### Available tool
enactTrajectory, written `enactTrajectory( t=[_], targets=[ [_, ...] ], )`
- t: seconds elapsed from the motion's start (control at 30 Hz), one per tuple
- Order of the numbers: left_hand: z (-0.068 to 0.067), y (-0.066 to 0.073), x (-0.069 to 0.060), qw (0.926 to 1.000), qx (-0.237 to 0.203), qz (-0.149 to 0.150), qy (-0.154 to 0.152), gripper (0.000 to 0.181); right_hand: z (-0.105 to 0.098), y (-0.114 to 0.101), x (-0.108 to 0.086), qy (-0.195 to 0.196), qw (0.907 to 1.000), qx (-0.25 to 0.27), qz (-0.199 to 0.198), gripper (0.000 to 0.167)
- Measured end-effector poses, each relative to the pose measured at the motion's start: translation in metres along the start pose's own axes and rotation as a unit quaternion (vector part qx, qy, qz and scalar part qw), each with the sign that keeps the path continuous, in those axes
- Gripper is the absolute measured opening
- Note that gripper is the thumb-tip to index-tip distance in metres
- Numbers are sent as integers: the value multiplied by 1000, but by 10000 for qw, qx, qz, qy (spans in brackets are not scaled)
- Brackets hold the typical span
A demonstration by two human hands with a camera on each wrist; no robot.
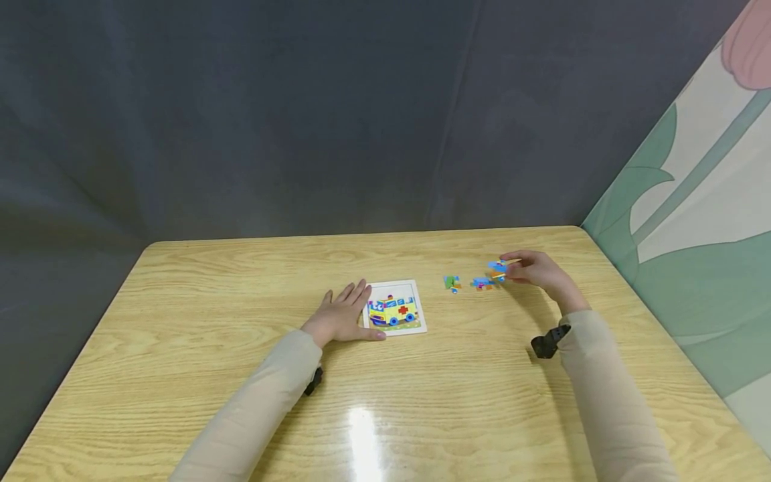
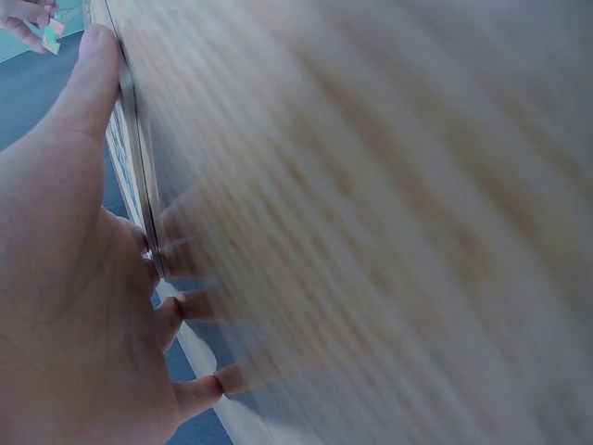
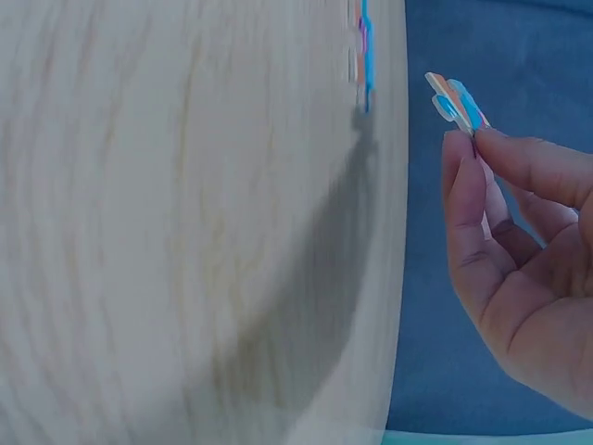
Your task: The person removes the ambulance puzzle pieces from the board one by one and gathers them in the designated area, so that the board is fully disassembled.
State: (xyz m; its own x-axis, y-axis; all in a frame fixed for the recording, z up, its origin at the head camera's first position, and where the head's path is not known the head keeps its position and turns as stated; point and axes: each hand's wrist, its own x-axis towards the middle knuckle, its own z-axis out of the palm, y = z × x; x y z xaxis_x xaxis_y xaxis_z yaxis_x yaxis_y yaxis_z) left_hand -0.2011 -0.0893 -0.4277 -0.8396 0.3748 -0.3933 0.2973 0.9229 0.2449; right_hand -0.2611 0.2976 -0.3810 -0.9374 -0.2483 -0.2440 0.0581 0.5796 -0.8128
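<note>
A white-framed jigsaw puzzle (image 1: 394, 314) lies on the wooden table, its picture a yellow ambulance with a red cross; the upper part of the picture area is white. Spread along its left edge is my left hand (image 1: 343, 318), fingers straight, the thumb reaching by the lower left corner. My right hand (image 1: 539, 273) pinches a blue and orange puzzle piece (image 3: 459, 102) between thumb and fingers, held above the table. Just left of it lie a blue piece (image 1: 480, 283) and, farther left, a green piece (image 1: 452, 282). The pinched piece's printed face is seen only partly.
The wooden table (image 1: 199, 321) extends around the puzzle and pieces. A dark curtain (image 1: 301, 120) hangs behind its far edge, and a flower-patterned panel (image 1: 693, 201) stands along the right side. Each wrist carries a small black camera (image 1: 549, 342).
</note>
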Motion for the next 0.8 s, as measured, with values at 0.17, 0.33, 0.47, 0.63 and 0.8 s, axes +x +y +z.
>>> enactTrajectory(
  t=[0.17,0.33,0.47,0.63,0.8],
  targets=[
    [-1,1,-1,10000,-18,-16,-26,105,-6,10,-1,-56,9992,363,139,49],
    [-4,3,-5,10000,-25,20,-24,104,-9,18,-1,-38,9986,481,235,50],
    [-5,4,-7,10000,-39,33,10,103,-11,24,-2,-71,9979,563,305,49],
    [-5,4,-7,9999,-84,40,38,103,-13,30,-3,-122,9969,624,460,49],
    [-5,3,-7,10000,-82,27,41,103,-12,34,-2,-128,9963,629,565,50]
  ],
)
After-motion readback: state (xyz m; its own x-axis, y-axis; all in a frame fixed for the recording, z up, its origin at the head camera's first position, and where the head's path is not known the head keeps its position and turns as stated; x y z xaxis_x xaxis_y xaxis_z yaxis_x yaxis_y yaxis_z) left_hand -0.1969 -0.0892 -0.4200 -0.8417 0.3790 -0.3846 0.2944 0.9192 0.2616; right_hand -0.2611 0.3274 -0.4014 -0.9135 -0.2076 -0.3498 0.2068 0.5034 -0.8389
